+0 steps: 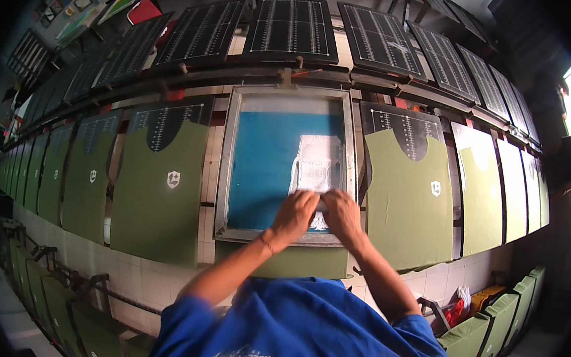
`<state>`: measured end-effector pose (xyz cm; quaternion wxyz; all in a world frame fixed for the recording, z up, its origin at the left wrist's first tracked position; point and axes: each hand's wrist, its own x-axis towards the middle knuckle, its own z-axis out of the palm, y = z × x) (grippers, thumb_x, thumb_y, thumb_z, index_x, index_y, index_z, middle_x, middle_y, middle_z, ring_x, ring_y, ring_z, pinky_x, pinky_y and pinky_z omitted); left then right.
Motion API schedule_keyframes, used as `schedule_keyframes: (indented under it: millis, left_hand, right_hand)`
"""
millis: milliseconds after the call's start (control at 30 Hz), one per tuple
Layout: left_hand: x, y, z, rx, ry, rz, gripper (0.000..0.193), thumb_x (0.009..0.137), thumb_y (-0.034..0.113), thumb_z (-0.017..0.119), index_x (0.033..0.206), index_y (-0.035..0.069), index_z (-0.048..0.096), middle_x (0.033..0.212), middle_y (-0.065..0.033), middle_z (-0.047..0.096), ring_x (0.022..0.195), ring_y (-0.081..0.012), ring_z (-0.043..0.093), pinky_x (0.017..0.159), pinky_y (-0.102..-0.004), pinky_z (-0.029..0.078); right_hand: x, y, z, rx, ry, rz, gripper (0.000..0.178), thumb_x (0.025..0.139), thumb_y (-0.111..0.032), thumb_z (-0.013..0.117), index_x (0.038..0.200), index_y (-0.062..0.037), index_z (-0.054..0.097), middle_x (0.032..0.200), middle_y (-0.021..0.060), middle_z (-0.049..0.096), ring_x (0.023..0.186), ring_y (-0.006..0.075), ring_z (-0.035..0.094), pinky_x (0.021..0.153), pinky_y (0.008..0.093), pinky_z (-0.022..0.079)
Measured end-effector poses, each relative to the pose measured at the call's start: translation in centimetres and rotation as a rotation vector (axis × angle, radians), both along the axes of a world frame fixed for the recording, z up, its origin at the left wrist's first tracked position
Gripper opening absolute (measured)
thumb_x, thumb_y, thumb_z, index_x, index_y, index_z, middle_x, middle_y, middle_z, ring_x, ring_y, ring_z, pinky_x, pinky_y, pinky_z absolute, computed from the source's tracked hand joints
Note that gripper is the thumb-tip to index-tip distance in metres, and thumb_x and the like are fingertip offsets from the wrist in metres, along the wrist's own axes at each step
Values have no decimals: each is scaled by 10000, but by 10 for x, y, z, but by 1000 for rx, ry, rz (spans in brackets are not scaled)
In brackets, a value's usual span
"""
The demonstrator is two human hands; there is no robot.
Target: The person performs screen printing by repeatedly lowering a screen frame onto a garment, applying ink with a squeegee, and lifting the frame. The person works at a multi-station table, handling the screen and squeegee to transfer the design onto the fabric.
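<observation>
A printing screen (228,164) in a metal frame lies in front of me, with blue coated mesh (260,163) and a patch of white ink (318,159) on its right half. My left hand (294,214) and my right hand (342,215) are side by side near the frame's lower edge. Both are closed around a squeegee (323,205), whose grey top shows between them; the rest is hidden by my fingers. White ink also shows just below the squeegee. Green fabric (285,262) sticks out from under the frame on my side.
Green shirt panel (158,175) with a small white emblem lies on a board to the left; a similar panel (407,188) lies to the right. More boards continue both ways. Black ruled boards (292,30) stand beyond a metal rail (400,87). Green-covered boards (471,337) sit behind me.
</observation>
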<state>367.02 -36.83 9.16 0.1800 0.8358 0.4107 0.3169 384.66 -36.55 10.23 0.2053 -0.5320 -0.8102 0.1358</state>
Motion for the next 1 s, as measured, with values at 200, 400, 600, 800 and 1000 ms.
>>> schedule_keyframes:
  millis: [200, 400, 600, 800, 1000]
  left_hand:
    - [0, -67, -27, -35, -18, -32, 325, 793, -18, 598, 1115, -63, 585, 1106, -193, 596, 1054, -363, 563, 929, -433, 460]
    - [3, 19, -46, 68, -64, 16, 329, 788, -42, 588, 1117, -63, 578, 1097, -198, 599, 1040, -381, 555, 923, -427, 460]
    - [14, 83, -13, 65, -100, 35, 241, 769, -49, 598, 1008, -41, 575, 1015, -184, 583, 977, -384, 553, 876, -444, 457]
    - [2, -32, -20, 33, -106, 6, 366, 772, -8, 612, 1134, -56, 586, 1129, -196, 591, 1058, -375, 555, 937, -452, 435]
    - [-6, -89, -37, -36, -22, -62, 385, 768, 9, 622, 1145, -64, 585, 1161, -187, 586, 1108, -366, 551, 950, -456, 438]
  right_hand:
    - [-8, -78, -22, 16, 7, -90, 292, 721, 2, 594, 997, -27, 687, 1026, 125, 670, 996, 303, 610, 864, 384, 509]
    - [-9, 14, -28, 81, -48, -76, 151, 758, -14, 604, 875, -57, 690, 935, 117, 683, 928, 297, 643, 823, 379, 525]
    - [6, 84, -10, 60, -90, -44, 223, 683, -35, 686, 905, -55, 680, 963, 118, 668, 970, 322, 628, 820, 409, 523]
    - [2, -32, -7, -30, -2, -36, 278, 686, 0, 632, 957, -52, 667, 1023, 112, 661, 997, 314, 617, 846, 399, 518]
    - [-8, -91, -30, -20, 9, -104, 272, 713, -16, 612, 972, -45, 688, 1026, 111, 665, 1018, 291, 610, 863, 367, 520]
